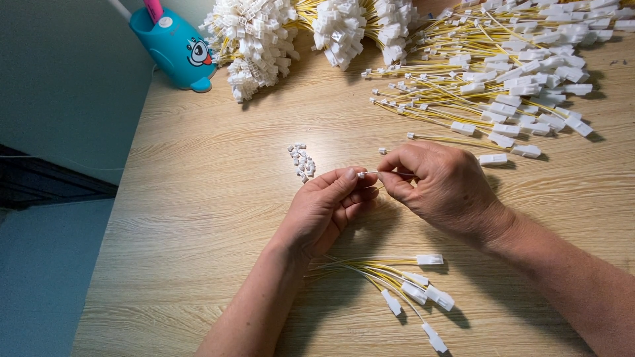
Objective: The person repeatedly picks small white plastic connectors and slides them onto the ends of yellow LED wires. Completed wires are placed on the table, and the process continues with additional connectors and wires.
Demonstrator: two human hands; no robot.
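While pinching the wire [387, 173] narrowly between left hand [327, 205] and right hand [440, 185] above the table [198, 198], risking dropping its tiny cap [362, 174] among the loose caps [302, 160] nearby.

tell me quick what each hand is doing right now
Left hand: closed, fingers pinching a small white piece at the end of a wire.
Right hand: closed, fingers pinching the same wire.
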